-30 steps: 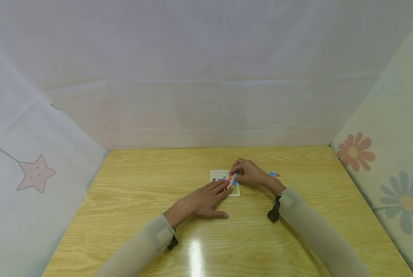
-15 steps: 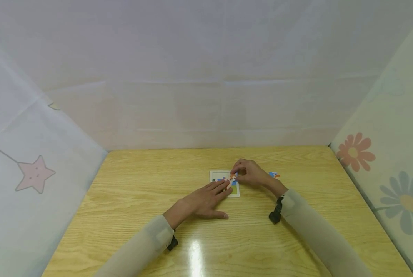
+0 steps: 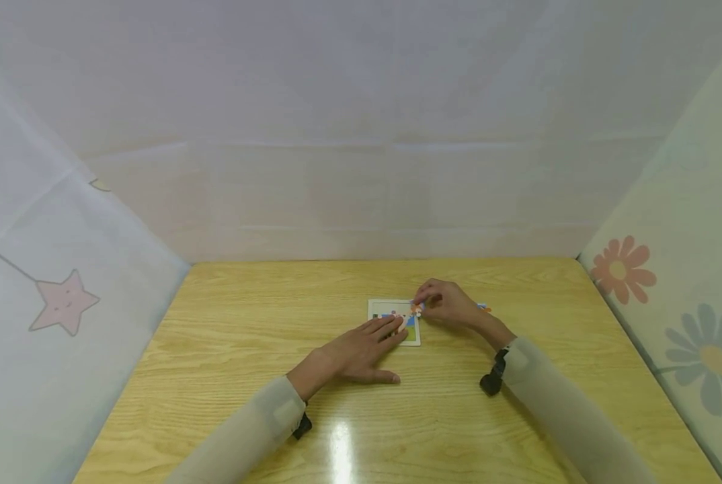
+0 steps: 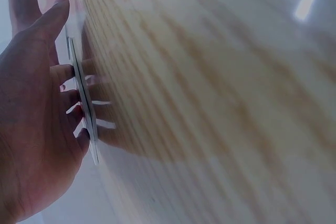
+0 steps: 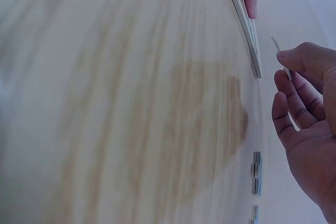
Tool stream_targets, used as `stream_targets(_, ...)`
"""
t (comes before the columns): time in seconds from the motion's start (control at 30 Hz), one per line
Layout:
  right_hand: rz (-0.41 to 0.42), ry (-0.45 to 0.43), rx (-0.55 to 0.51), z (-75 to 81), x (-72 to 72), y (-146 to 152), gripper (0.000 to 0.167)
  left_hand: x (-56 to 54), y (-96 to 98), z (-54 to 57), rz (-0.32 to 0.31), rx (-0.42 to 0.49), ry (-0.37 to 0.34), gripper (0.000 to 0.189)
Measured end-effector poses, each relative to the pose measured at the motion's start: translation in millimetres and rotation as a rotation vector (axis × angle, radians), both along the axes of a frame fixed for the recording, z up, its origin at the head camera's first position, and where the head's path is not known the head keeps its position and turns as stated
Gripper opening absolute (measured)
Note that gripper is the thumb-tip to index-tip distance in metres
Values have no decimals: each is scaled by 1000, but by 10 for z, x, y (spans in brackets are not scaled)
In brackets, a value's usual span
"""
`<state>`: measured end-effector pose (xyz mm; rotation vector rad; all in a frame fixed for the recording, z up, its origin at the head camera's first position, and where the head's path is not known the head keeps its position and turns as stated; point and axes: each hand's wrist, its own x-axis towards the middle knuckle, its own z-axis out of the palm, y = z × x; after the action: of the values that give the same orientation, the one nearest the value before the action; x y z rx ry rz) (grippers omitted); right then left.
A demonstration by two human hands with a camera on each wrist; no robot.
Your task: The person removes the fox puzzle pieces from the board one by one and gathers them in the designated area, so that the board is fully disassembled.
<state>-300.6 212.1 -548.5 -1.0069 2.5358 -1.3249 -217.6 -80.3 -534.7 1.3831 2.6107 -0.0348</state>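
A small white-framed jigsaw board (image 3: 386, 302) lies on the wooden table in the head view, its tray partly filled with a colourful picture. Across its lower left part rests my left hand (image 3: 361, 349), fingers straight and spread, hiding some of the picture. The left wrist view shows these fingertips on the thin board (image 4: 85, 95) from the side. My right hand (image 3: 448, 304) pinches an orange, white and blue jigsaw piece (image 3: 418, 310) between thumb and fingertips at the board's upper right corner. In the right wrist view this piece (image 5: 287, 73) is raised beside the board's edge.
More jigsaw pieces (image 3: 484, 307) lie on the table behind my right wrist, partly covered by it. From the side, they show as small stacks (image 5: 256, 174) in the right wrist view. Printed white cloth walls (image 3: 361, 202) border the table (image 3: 246, 323) at back and sides.
My right hand has drawn back a little to the right with the jigsaw piece, uncovering more of the board's top right. The left hand stays in place.
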Motion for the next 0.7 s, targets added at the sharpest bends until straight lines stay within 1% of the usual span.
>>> stream_targets(0.37,-12,2,-19,68,45,106,26,16,-5,22,-3,2,5,95)
stream_targets(0.57,-11,-2,-25,121,72,178,24,22,1,20,6,2,7,94)
stream_targets(0.7,-14,-14,-24,125,87,261,22,24,5,9,10,-4,6,95)
